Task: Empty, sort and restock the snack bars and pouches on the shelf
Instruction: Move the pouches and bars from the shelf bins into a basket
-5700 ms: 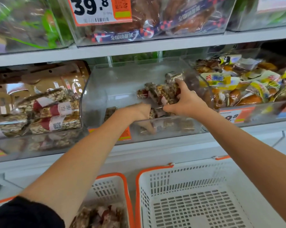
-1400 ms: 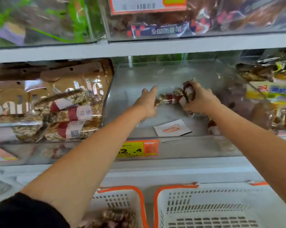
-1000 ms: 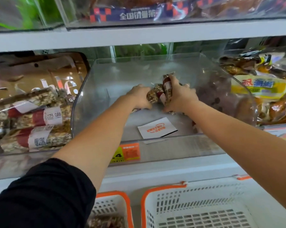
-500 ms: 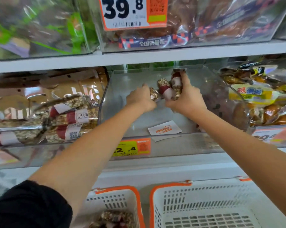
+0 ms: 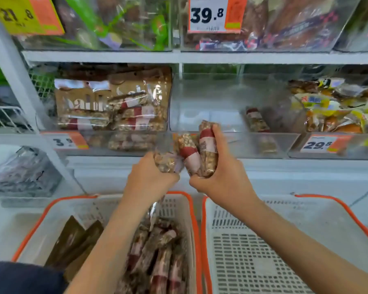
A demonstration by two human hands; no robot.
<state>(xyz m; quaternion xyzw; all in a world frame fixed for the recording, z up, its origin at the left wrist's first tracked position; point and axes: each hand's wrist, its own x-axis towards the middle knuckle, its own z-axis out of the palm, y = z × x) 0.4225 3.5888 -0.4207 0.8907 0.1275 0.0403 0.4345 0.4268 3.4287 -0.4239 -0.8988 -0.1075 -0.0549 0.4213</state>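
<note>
Head view: above the left basket (image 5: 191, 211), the left hand (image 5: 151, 179) grips one snack bar (image 5: 165, 163); the right hand (image 5: 221, 179) grips two bars (image 5: 207, 151).

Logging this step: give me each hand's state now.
Left hand: closed, gripping one snack bar.
Right hand: closed, gripping two snack bars.

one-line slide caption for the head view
Left hand and right hand hold nut bars above the left basket, in front of the clear bin.
</note>
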